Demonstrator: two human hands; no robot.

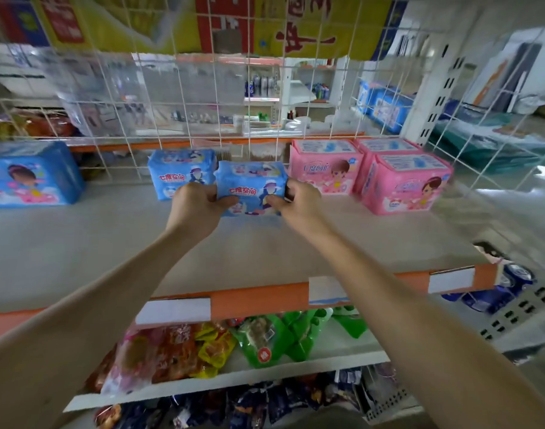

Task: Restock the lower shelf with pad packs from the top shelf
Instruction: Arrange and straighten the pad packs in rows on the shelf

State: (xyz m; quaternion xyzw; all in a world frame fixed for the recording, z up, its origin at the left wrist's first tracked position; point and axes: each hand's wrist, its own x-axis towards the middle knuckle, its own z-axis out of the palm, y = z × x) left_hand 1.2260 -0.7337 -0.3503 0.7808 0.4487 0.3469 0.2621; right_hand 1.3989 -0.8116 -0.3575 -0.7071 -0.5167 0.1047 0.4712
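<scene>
Both hands out front now, left hand [200, 201] and right hand [299, 198] pinching the ends of a blue pad pack [252, 187] on the top shelf [110, 243], seemingly to keep the soft pack level.

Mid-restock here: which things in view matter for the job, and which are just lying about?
Job: left hand, right hand, both gripping held blue pack; second blue pack; pink packs; big blue pack; top shelf.
Lying about: snack bags, green pouches, blue cans, wire grid.

Both hands, left hand [200, 202] and right hand [299, 201], grip a blue pad pack [252, 187] on the shelf [110, 243].
</scene>
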